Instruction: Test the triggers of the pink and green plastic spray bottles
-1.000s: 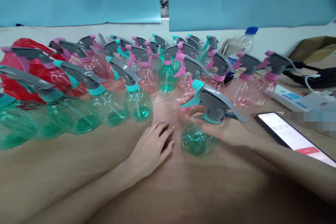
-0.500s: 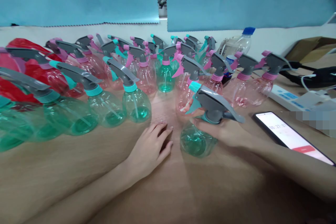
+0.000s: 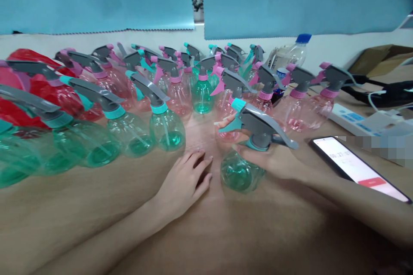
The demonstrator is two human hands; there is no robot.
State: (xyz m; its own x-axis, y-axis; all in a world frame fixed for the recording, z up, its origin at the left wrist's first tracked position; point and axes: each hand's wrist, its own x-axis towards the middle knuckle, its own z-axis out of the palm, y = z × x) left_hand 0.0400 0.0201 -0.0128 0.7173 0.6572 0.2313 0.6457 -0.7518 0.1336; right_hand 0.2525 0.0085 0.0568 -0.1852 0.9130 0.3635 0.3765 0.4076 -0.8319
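My right hand [image 3: 274, 159] is wrapped round the neck of a green spray bottle [image 3: 238, 174] with a grey head and turquoise trigger. Its fingers reach forward under the nozzle, at the trigger, and the bottle leans slightly. My left hand [image 3: 183, 180] lies on the wooden table [image 3: 155, 249] with fingers stretched out and holds nothing. Just beyond it, to the left, stands another green spray bottle [image 3: 167, 131]. A pink spray bottle [image 3: 237, 88] is partly hidden behind the held one.
Several green and pink spray bottles [image 3: 130, 131] stand in rows across the back and left. A red plastic bag [image 3: 41, 90] lies at far left. On the right are a lit phone [image 3: 358, 167], a white power strip [image 3: 351, 116], a cardboard box [image 3: 374, 62] and a blue-capped bottle [image 3: 298, 51].
The trigger of the held bottle has swung toward the nozzle, away from the neck, and my right fingers have moved outward with it. My left hand stays in place.
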